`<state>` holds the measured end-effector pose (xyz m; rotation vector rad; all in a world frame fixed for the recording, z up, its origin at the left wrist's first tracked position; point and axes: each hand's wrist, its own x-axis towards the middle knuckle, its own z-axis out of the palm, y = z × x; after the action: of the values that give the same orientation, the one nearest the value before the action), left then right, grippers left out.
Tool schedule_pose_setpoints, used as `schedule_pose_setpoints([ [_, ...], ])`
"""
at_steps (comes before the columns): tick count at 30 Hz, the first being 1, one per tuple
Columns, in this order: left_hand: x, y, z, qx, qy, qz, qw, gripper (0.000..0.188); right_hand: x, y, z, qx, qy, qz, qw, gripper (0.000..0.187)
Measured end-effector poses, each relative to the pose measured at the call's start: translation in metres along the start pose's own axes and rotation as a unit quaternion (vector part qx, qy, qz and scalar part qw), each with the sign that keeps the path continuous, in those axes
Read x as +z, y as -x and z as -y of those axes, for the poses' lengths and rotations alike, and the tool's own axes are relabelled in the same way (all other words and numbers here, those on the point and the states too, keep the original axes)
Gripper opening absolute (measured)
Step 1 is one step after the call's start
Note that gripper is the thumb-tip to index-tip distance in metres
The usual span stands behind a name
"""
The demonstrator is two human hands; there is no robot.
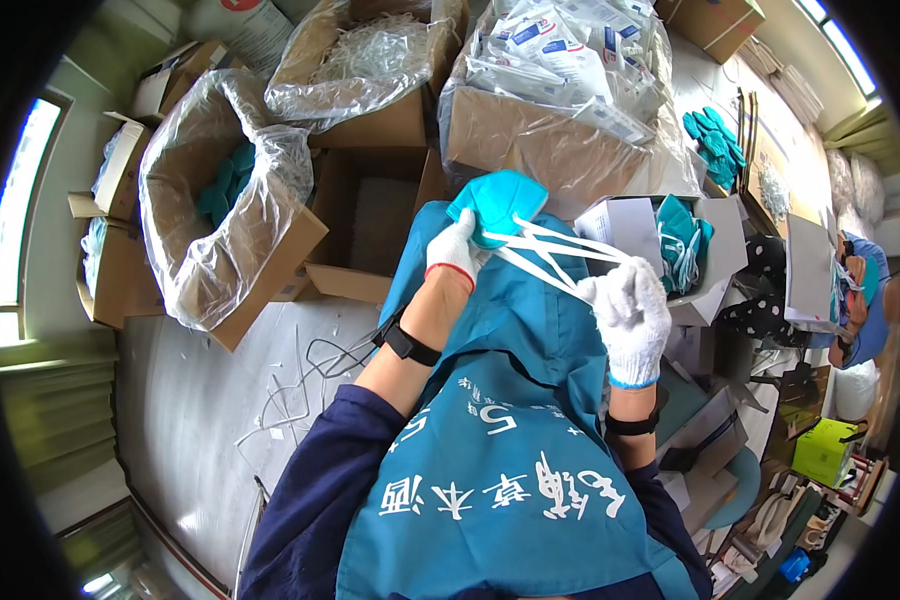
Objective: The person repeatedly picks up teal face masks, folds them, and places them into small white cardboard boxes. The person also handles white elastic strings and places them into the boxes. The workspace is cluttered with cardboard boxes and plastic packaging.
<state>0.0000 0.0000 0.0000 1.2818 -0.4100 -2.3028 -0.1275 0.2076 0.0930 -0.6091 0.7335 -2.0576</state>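
A teal folded face mask (505, 200) with white elastic straps is held over my lap. My left hand (454, 248), in a white knit glove with a red cuff, grips the mask body by its left lower edge. In a white glove with a blue cuff, my right hand (630, 318) is closed on the ends of the white straps (560, 252), which stretch taut between the two hands. Just right of it, a grey-white carton (622, 225) holds several teal masks (678, 245) with their straps. A teal apron (510, 440) covers my lap.
A plastic-lined box (225, 200) with teal pieces stands at left, beside an open cardboard box (370, 220). Behind are a carton of clear strips (375, 50) and a large box of white packets (560, 60). At right sits another person (860, 300); white scraps litter the floor (210, 420).
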Motion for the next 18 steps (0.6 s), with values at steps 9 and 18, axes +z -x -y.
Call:
schedule_pose_setpoints([
  [9,-0.039,0.049,0.017,-0.063,-0.145,0.013,0.987,0.048,0.029,-0.016,0.006,0.235,0.141,-0.078,0.958,0.021],
  [18,0.008,0.12,-0.035,0.504,-0.456,0.239,0.693,0.037,0.042,-0.039,-0.035,0.269,0.394,0.122,0.87,0.018],
])
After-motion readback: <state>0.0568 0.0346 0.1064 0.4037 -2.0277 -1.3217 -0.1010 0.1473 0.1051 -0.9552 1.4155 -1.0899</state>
